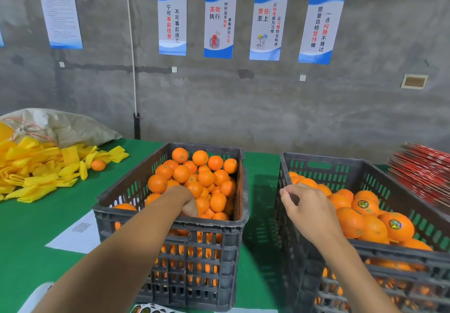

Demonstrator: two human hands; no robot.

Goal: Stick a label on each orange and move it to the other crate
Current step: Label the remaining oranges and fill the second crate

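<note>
We judged the job well under way but far from finished. The dark grey slatted plastic crate on the left [170,230] was heaped with plain round oranges [181,173], none showing a sticker. The matching dark grey crate on the right [360,249] already held a good pile, and at least 2 of its oranges, the labelled ones [395,225], carried round shiny stickers. Both crates looked about equally full, so we guessed roughly half remained.

Our left hand [187,203] was down inside the left crate among the fruit, its fingers hidden by the wrist, so we could not tell whether it gripped an orange. Our right hand [309,205] hovered over the near left corner of the right crate, fingers curled with the tips pinched together; whether a sticker sat between them was too small to see. A strip of round labels [146,309] peeked in at the bottom edge.

The 2 crates stood apart with a bare strip of green table cloth [260,191] between them, which left room to lift fruit across. Both rims rose above the near fruit and needed clearing. A heap of yellow foam sleeves [36,176] lay well to the left, and red stacked sheets [423,176] sat just beside the right crate.
</note>
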